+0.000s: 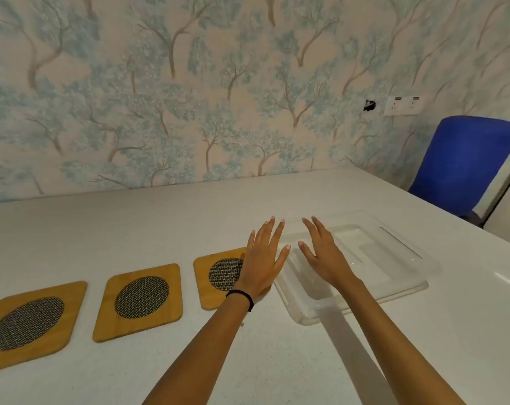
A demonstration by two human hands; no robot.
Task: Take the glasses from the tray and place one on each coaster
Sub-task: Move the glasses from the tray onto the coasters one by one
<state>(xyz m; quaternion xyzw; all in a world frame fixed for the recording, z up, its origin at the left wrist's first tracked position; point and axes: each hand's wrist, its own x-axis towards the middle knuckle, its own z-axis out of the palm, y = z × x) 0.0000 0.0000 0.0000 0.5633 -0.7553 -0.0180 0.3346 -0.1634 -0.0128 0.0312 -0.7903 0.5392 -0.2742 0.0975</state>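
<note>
Both hands flat, fingers spread — seemingly above the tray.

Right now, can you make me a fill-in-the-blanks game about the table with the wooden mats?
1. The number of wooden coasters on the white table is ____.
2. The chair by the wall is coloured ____.
3. The black band is on the ____ wrist.
4. Both hands, left hand and right hand, are open and hold ____ above the clear tray.

Missing words: three; blue; left; nothing
</note>
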